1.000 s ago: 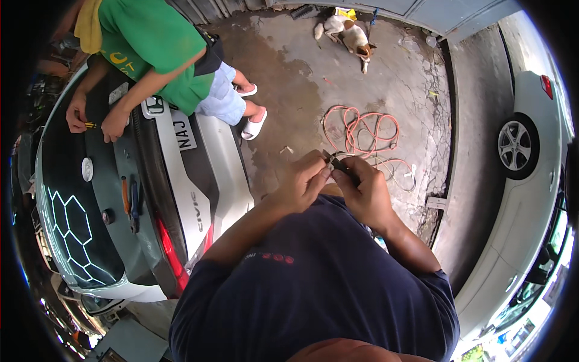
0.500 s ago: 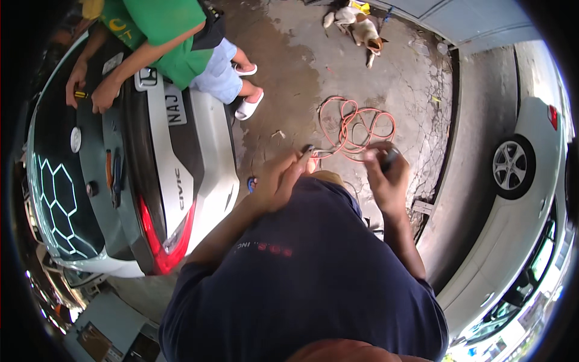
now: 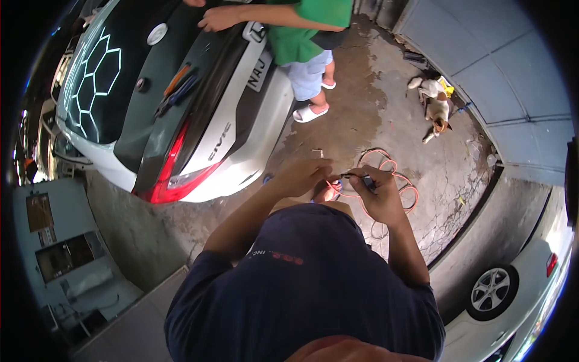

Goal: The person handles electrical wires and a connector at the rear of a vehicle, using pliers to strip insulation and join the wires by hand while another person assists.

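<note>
In front of my waist, my two hands are close together. My left hand (image 3: 306,176) is closed in a pinch, and what its fingertips hold is too small to make out. My right hand (image 3: 380,194) has its fingers curled round a small dark object (image 3: 368,182). A slim dark piece (image 3: 347,175) shows between the fingertips of both hands; which hand bears it I cannot tell. Beyond and below them, an orange hose (image 3: 407,181) lies in loose coils on the floor.
At the left stands a white and black car (image 3: 244,166) with orange- and blue-handled tools (image 3: 177,90) on its rear. A person in a green shirt (image 3: 319,18) leans over it. A dog (image 3: 436,108) lies by the grey gate (image 3: 512,78). Another white car (image 3: 512,320) is at right.
My view has swung left, so the surroundings sit further right and are turned. My hands have come together, the right one moving in with its dark object toward the left.
</note>
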Tool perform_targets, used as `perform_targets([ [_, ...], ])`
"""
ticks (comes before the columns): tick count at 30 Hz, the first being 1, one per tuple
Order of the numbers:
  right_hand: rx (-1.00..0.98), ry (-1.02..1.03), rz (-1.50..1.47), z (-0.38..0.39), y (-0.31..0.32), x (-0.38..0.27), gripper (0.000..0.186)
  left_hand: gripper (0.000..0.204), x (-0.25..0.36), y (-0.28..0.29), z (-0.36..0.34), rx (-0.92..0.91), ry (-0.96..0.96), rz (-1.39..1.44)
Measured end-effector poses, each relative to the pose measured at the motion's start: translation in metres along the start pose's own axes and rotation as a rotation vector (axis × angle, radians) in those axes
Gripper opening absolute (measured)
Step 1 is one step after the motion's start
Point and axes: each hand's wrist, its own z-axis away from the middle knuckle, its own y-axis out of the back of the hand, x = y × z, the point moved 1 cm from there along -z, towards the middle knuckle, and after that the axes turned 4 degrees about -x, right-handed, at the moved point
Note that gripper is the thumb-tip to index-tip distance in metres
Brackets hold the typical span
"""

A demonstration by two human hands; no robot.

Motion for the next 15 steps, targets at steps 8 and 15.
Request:
perform_targets([
  [8,-0.075,0.308,0.352,-0.020,-0.028,-0.022,0.017,0.037,0.020,0.001,0.056,0.257,-0.330,0.407],
  [15,-0.241,0.193,1.102,-0.046,-0.083,0.040,0.010,0.030,-0.003,0.015,0.101,0.303,-0.273,0.243],
])
